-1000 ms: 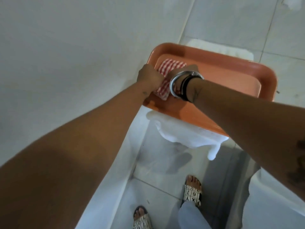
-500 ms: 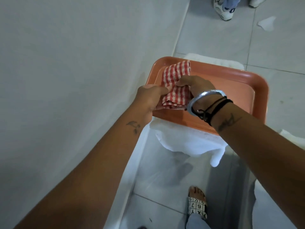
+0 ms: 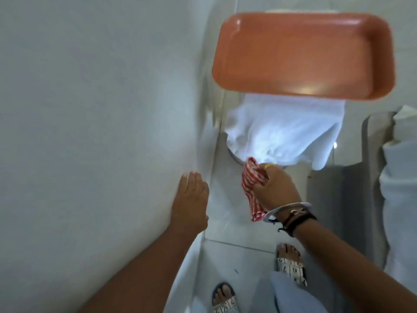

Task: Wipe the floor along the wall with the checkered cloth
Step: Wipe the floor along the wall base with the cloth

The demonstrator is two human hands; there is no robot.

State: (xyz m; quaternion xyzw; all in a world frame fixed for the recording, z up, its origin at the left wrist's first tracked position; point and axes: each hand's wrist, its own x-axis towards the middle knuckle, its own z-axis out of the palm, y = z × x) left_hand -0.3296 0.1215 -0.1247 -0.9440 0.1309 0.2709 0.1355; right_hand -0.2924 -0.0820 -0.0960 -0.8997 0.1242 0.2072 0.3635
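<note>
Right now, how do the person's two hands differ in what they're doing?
The right hand is closed around the red checkered cloth, while the left hand holds nothing. The left hand lies flat and open against the white wall; the right hand hangs over the floor, clear of the wall. The right wrist wears a bangle and dark bands; the left wrist is bare. Both reach forward below the orange tray.

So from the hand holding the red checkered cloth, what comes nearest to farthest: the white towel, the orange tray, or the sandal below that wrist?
From the right hand, which grips the checkered cloth, in the head view:
1. White towel: just above the knuckles, draped under the tray.
2. Sandal: below the wrist, on the floor tiles.
3. Orange tray: at the top, beyond the towel.
</note>
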